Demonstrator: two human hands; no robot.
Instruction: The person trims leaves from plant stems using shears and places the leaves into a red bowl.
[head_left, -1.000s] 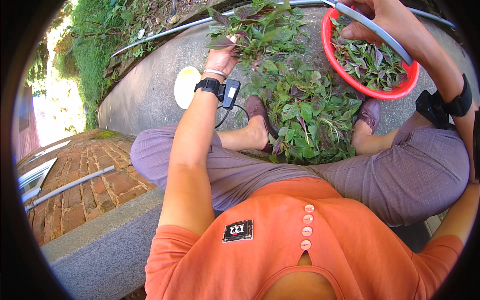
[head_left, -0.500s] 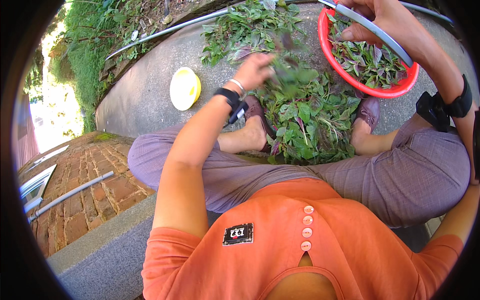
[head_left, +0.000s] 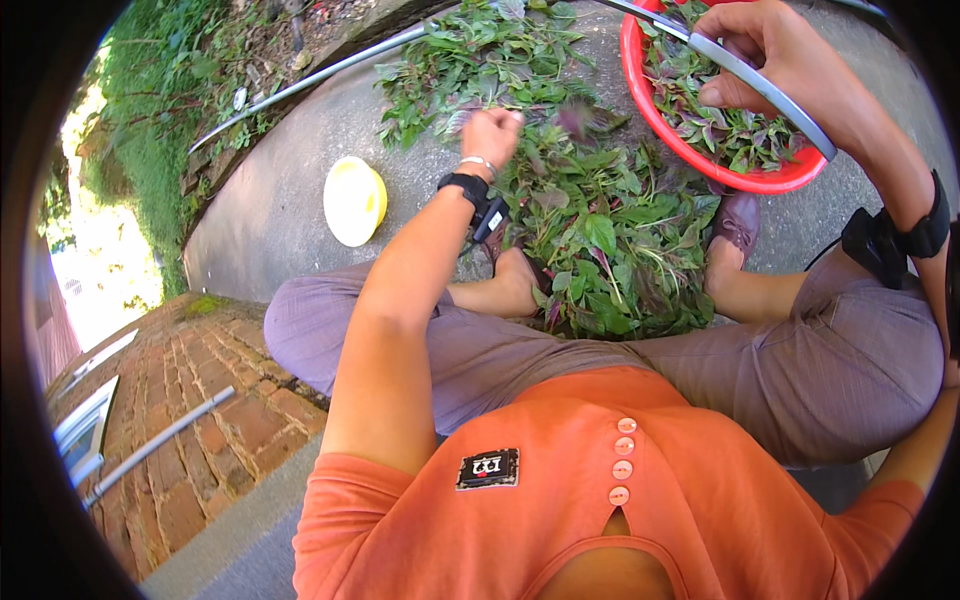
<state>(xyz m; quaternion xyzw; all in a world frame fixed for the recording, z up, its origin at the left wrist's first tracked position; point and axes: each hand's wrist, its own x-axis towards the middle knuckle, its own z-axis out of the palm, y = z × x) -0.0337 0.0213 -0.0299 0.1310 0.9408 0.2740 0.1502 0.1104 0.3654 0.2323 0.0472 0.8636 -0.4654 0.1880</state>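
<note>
My left hand (head_left: 490, 137) is closed over the near edge of the far heap of leafy greens (head_left: 480, 65). Just right of its fingertips is a blurred green and purple sprig (head_left: 580, 120); whether the fingers hold it I cannot tell. A second heap of greens (head_left: 610, 240), green leaves with purple ones among them, lies on the concrete between my feet. Over the red basin (head_left: 805, 176), which holds more such leaves, my right hand (head_left: 770, 65) grips a bladed tool (head_left: 765, 88) with a long curved grey handle. Its slim metal part points to the upper left, cut off by the frame.
A small yellow bowl (head_left: 355, 202) stands on the concrete (head_left: 270, 190) to the left. Behind it a grey pipe (head_left: 310, 85) runs along the planted edge. My shoes (head_left: 735, 225) flank the near heap. A brick wall (head_left: 180, 440) is at the lower left.
My left hand has moved a little left, away from over the near heap, and the blurred leaves by it look fewer. My right hand still holds the tool over the basin.
</note>
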